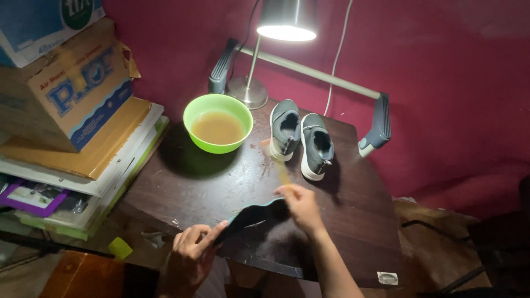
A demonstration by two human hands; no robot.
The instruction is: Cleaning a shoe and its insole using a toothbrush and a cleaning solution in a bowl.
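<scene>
My left hand [190,251] pinches the near end of a dark insole with a teal edge [251,216], low over the front of the dark wooden table [353,209]. At the insole's far end, my right hand [301,207] grips it with fingers closed. The insole bends in a wave between the two hands. Beyond them stand a pair of grey sneakers with white soles [301,138], side by side, toes toward me. A green bowl [217,122] of brownish liquid sits to their left.
A metal desk lamp [286,22] shines at the back, by a grey-handled bar [309,70] against the red wall. Stacked cardboard boxes and papers [77,110] fill the left. A small yellow scrap [119,247] lies by the table's left corner.
</scene>
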